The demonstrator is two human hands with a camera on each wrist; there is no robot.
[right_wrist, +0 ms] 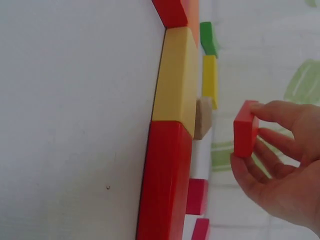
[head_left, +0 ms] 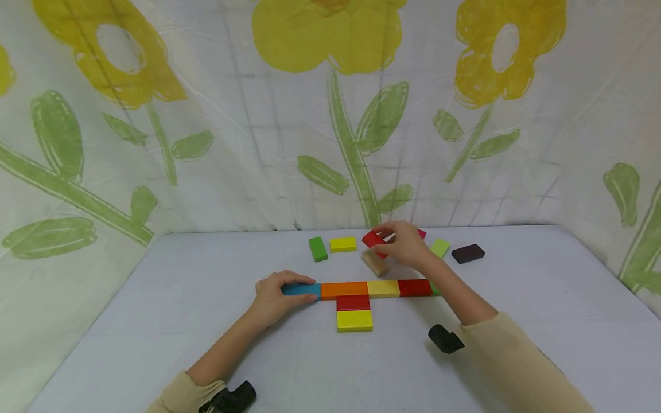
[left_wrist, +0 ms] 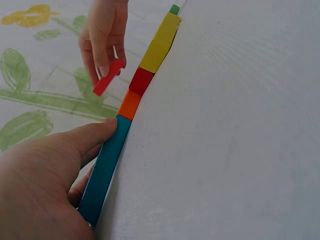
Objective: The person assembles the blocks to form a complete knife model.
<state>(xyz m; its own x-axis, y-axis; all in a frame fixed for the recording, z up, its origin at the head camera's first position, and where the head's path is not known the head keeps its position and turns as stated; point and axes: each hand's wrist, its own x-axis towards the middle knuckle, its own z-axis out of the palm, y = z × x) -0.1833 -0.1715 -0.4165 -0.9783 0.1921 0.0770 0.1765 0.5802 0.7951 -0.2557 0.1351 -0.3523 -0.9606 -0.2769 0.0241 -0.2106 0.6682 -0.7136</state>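
My left hand (head_left: pixel 272 298) holds the blue block (head_left: pixel 302 289) at the left end of a row, thumb on the near side and fingers on the far side. Rightward in that row follow an orange block (head_left: pixel 343 290), a pale yellow block (head_left: pixel 383 288), a red block (head_left: pixel 415 288) and a green block (head_left: pixel 435 289), partly hidden by my right arm. Against the orange block's near side lie another red block (head_left: pixel 353 303) and a yellow block (head_left: pixel 354 321). Behind the row, my right hand (head_left: pixel 408 246) grips a separate red block (right_wrist: pixel 244 131) between thumb and fingers, raised off the table.
Loose blocks lie along the table's back: green (head_left: pixel 318 249), yellow (head_left: pixel 343 245), bare wood (head_left: pixel 374 264), light green (head_left: pixel 440 247) and dark brown (head_left: pixel 467 253). Two pinkish-red blocks (right_wrist: pixel 197 196) show in the right wrist view. A flower-patterned cloth (head_left: pixel 232 189) hangs behind the table.
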